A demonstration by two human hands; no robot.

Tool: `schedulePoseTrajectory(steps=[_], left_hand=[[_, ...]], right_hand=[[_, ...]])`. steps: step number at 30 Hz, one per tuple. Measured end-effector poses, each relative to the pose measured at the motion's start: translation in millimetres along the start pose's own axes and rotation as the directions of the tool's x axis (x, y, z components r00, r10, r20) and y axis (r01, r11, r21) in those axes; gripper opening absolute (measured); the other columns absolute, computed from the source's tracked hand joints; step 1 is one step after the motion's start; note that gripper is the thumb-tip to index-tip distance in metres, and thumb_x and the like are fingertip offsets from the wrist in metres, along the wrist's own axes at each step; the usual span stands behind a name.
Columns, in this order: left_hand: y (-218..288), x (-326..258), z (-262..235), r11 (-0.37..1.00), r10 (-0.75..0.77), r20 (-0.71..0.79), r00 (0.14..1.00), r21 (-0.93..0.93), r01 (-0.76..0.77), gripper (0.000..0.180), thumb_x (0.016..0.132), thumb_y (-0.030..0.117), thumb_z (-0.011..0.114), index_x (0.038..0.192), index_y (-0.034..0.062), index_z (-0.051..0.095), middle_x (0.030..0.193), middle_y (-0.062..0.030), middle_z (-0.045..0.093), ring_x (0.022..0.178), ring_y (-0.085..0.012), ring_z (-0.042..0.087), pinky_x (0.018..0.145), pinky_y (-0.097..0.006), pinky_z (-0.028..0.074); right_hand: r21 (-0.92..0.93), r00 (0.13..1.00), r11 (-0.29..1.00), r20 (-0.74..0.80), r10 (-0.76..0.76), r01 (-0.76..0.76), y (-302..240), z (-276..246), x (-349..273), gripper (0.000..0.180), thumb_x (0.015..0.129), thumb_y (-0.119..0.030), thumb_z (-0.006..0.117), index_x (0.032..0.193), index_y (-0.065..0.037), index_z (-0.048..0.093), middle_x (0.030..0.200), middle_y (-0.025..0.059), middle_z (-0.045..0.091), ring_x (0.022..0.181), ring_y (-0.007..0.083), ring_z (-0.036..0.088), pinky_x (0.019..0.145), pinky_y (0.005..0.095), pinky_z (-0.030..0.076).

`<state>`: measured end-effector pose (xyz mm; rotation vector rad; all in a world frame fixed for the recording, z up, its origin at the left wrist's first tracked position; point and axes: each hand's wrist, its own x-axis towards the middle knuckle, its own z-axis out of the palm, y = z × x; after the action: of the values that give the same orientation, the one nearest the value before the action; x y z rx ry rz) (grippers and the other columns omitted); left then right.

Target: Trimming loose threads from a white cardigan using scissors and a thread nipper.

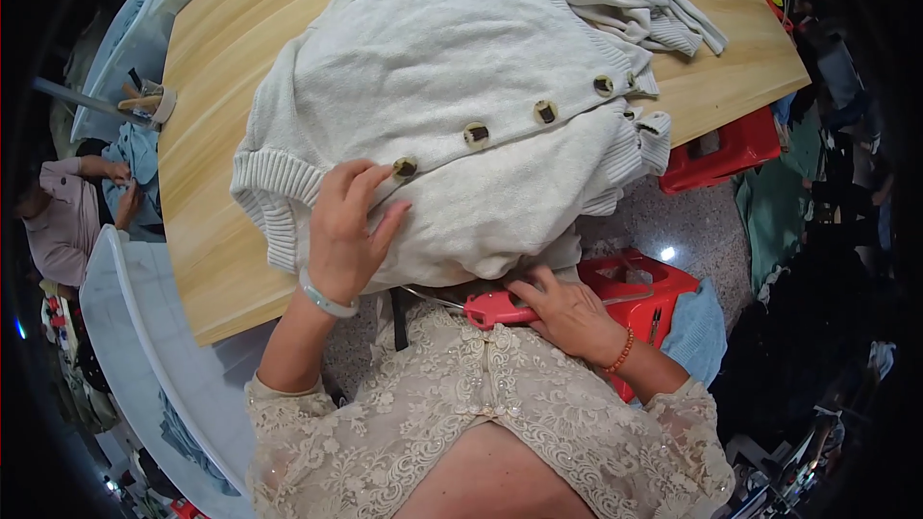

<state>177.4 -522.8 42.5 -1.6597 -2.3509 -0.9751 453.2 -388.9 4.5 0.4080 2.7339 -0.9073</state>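
A cream knitted cardigan [433, 58] with dark-centred round buttons along its placket lies spread over the table, its near edge hanging toward my lap. My left hand [344, 226] rests on the knit beside the nearest button [405, 168], thumb and fingers apart. At the cardigan's near edge, my right hand [572, 312] has its fingers bent against the bunched knit, fingertips partly hidden. Just left of that hand, a red-handled tool [495, 308] with a thin metal part lies at my waist; its kind is unclear.
The wood-patterned table [216, 125] has a curved right edge. Red plastic stools [726, 152] stand at the right, the nearer with a blue knit [694, 332] beside it. Pale bins [154, 327] line the left. Another person [67, 207] handles blue cloth at far left.
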Motion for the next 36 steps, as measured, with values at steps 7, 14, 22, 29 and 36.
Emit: schedulePoseTrajectory(steps=[7,14,22,29,36], left_hand=[[-16.2,22.1,20.0,0.934,-0.159,0.188,0.969,-0.289,0.209,0.025,0.076,0.002,0.075,0.098,0.0019,0.064,0.090,-0.0098,0.060,0.076,-0.0237,0.060,0.070,-0.032,0.049],[-31.9,25.7,23.6,0.856,-0.201,0.191,0.961,-0.443,0.267,0.010,0.087,-0.001,0.066,0.097,0.0000,0.064,0.088,-0.0049,0.062,0.079,-0.0110,0.059,0.072,-0.023,0.047],[-30.7,33.1,23.3,0.842,-0.197,0.227,0.954,-0.460,0.283,0.012,0.090,-0.001,0.063,0.101,0.0005,0.065,0.095,-0.0069,0.064,0.082,-0.0124,0.060,0.075,-0.024,0.048],[15.2,85.5,42.5,0.963,0.263,0.175,0.949,-0.114,-0.246,0.038,0.079,0.004,0.074,0.116,0.0053,0.063,0.115,-0.0174,0.058,0.095,-0.0343,0.063,0.081,-0.038,0.052],[0.7,97.5,55.8,0.931,0.100,0.307,0.946,-0.363,0.020,0.026,0.086,-0.002,0.067,0.112,0.0016,0.066,0.108,-0.0119,0.066,0.090,-0.0193,0.066,0.082,-0.029,0.053]], right_hand=[[-0.074,0.969,0.986,-0.186,-0.164,0.152,19.8,-51.1,-25.4,0.044,0.069,-0.007,0.072,0.111,-0.006,0.060,0.093,0.0113,0.061,0.089,0.0312,0.061,0.080,0.0401,0.050],[0.063,0.952,0.995,-0.302,-0.056,0.078,7.2,-77.4,5.0,0.035,0.078,-0.008,0.071,0.110,-0.008,0.056,0.085,0.0133,0.064,0.079,0.0322,0.066,0.066,0.0406,0.051],[0.067,0.944,0.981,-0.291,-0.158,0.184,2.6,-83.5,24.2,0.035,0.080,-0.008,0.069,0.112,-0.009,0.055,0.082,0.0134,0.065,0.079,0.0338,0.066,0.066,0.0446,0.051],[0.117,0.907,0.991,-0.420,-0.015,0.071,33.3,-82.4,2.9,0.041,0.076,0.000,0.068,0.114,-0.009,0.055,0.094,0.0135,0.065,0.088,0.0352,0.065,0.074,0.0443,0.051],[0.143,0.923,0.990,-0.380,0.058,-0.003,45.4,-85.5,-15.6,0.040,0.076,0.001,0.068,0.113,-0.006,0.054,0.099,0.0147,0.065,0.092,0.0369,0.065,0.075,0.0442,0.052]])
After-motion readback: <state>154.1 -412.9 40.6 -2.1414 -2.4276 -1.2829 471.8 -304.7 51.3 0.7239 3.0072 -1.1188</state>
